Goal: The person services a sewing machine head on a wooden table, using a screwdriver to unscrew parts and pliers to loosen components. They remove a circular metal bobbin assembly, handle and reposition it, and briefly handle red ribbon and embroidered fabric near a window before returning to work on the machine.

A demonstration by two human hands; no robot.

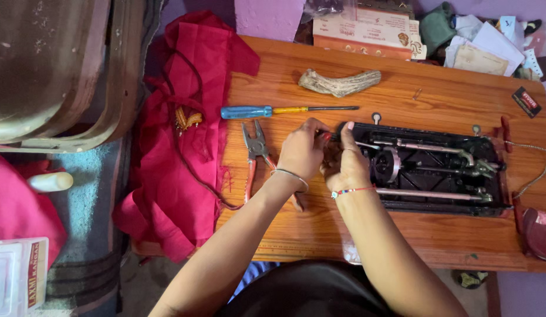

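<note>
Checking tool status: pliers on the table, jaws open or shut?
Open. The pliers lie flat on the wooden table, their two jaw tips spread apart in a V, beside the left hand.

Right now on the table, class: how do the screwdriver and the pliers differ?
The screwdriver lies crosswise, far from the person; the pliers lie lengthwise, nearer. The screwdriver has one blue and yellow handle and a thin straight shaft; the pliers have two reddish handles and a grey head. The screwdriver lies clear of both hands; the pliers lie right beside the left hand. Both rest flat on the wooden table.
</note>
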